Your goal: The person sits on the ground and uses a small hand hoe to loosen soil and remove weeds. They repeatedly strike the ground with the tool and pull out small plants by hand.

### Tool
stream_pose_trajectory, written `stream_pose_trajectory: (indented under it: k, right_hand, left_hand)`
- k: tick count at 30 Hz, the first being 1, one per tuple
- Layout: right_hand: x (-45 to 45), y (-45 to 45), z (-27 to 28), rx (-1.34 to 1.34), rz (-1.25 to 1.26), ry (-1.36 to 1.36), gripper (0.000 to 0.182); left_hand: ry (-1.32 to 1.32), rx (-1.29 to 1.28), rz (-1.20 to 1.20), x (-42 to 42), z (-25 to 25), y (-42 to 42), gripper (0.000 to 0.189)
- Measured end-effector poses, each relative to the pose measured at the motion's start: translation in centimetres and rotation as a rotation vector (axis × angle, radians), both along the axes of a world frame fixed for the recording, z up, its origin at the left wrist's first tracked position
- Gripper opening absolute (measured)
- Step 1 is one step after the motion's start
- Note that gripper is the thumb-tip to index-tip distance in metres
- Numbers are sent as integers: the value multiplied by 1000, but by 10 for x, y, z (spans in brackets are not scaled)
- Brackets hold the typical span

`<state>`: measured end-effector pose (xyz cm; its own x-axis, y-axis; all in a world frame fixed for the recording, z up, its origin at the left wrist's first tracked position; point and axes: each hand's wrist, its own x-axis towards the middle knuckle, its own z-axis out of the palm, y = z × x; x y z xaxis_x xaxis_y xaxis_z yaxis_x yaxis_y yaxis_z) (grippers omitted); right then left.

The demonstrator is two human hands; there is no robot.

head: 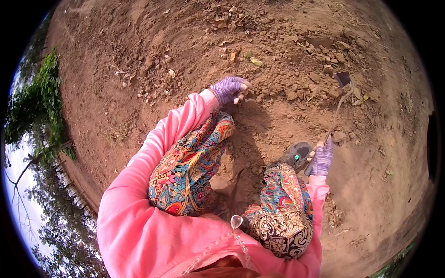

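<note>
My left hand (232,89), in a purple fingerless knitted glove, hangs over or rests on the loose brown soil (278,80) beyond my left knee. Its fingers are bent, and their undersides are hidden, so whether they hold anything does not show. On the other side, my right hand (321,158), in a matching glove, is wrapped around the thin handle of a small hoe (334,118). The hoe's dark flat blade (342,79) is at the far end, over the broken clods. Below my right hand, the butt of the handle (308,169) sticks out.
A dark shoe (299,151) stands beside the hoe handle. Patterned trousers (191,166) cover my bent knees. Dry leaves (234,55) and a yellow-green leaf (256,62) lie among the clods. Green foliage (48,90) lines the left edge. A beaded necklace pendant (236,221) dangles in front.
</note>
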<state>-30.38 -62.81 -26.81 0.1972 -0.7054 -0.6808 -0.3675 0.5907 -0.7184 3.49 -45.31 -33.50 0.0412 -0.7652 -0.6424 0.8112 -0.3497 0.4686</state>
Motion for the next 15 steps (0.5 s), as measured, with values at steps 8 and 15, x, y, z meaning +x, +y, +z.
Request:
stream_pose_trajectory:
  k: [8, 15]
  right_hand:
    - [105, -53, 6, 88, -112, -315, 55]
    - [104, 46, -45, -112, 910, 268, 62]
  left_hand:
    - [-163, 108, -131, -14, 10, 18, 19]
    - [-157, 102, -224, -13, 3, 24, 18]
